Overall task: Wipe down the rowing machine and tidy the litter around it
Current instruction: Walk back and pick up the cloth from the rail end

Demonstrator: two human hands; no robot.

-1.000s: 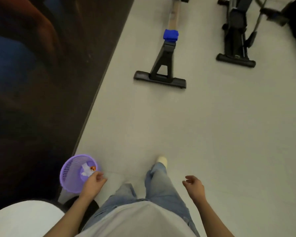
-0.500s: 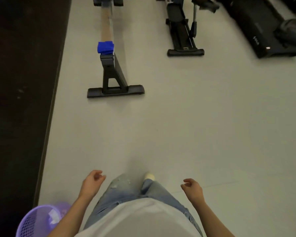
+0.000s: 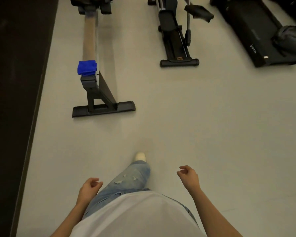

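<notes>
Holding nothing in left hand (image 3: 90,187) or right hand (image 3: 188,177), fingers loosely curled, free for walking. Well ahead, parked on rowing machine (image 3: 89,35) rail above rear foot: folded blue cloth (image 3: 87,67), likely staged for wiping.

Dim, warm-tinted, soft all over on my head cam. Dark strip (image 3: 10,100) at left shows no detail. Soft shadow right of rowing machine (image 3: 90,40) rail. Edges bend, wide-angle.

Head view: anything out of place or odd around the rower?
One thing: a folded blue cloth sits on the rowing machine rail, just above the support leg, with neither hand on it. Left hand and right hand hang empty. No litter shows on the floor.
</notes>
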